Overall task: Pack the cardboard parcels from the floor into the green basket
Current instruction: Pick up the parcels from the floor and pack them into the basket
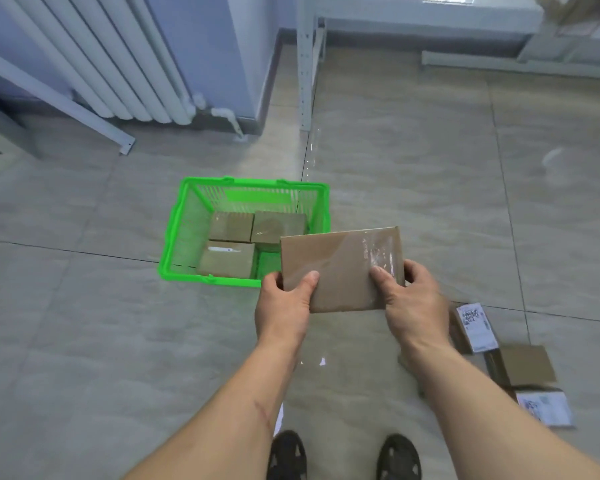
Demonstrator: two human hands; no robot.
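Both hands hold a flat brown cardboard parcel (340,263) with shiny tape, level above the floor, by the near right corner of the green basket (177,223). My left hand (284,306) grips its near left edge, thumb on top. My right hand (413,303) grips its near right edge. Three cardboard parcels lie in the basket: one (231,226) at the back left, one (278,225) at the back right, one (227,259) in front. Three more parcels lie on the floor at the right: a labelled one (475,327), a plain one (523,365), another labelled one (544,408).
A white radiator (111,60) stands at the back left against the wall, with a slanted white rail (56,98) in front of it. A white metal shelf frame (305,71) rises behind the basket. My feet in dark sandals (343,457) stand on the grey tiled floor.
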